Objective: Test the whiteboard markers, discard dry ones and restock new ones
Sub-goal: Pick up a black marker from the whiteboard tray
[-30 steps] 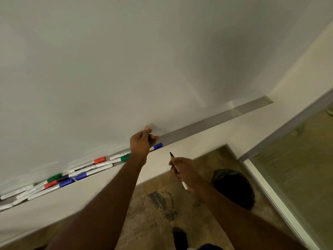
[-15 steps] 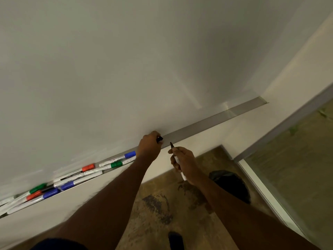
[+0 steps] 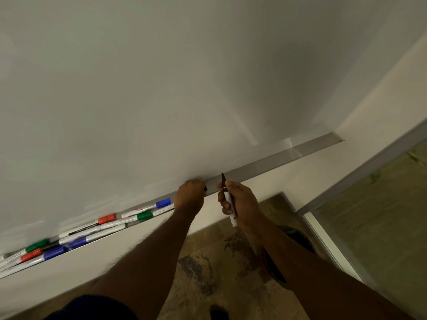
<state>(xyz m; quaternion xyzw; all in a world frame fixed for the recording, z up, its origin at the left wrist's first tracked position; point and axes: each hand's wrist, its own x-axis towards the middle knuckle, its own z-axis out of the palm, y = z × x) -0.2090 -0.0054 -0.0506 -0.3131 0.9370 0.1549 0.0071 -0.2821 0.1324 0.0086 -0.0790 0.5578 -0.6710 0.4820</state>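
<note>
Whiteboard markers with white barrels and red, green and blue caps (image 3: 92,229) lie jumbled in the long grey metal tray (image 3: 277,162) under the white whiteboard (image 3: 161,88), filling its stretch from 9 o'clock toward the centre of the head view. The blue-capped marker (image 3: 163,202) is nearest the hands.

The left hand (image 3: 189,195), at the centre, is curled in a fist on the tray edge, and a small black cap (image 3: 205,188) peeks from its 3 o'clock side. Just beside it the right hand (image 3: 240,202) pinches an uncapped white marker with a dark tip (image 3: 233,218), tip pointing to 12 o'clock, close to the board's lower edge; whether it touches I cannot tell.

Compared with half a second ago, the left fist has slid rightward along the tray, so the two hands are now nearly together. The dark round bin (image 3: 298,236) on the mottled brown floor (image 3: 208,262) is now mostly hidden behind the right forearm.
</note>
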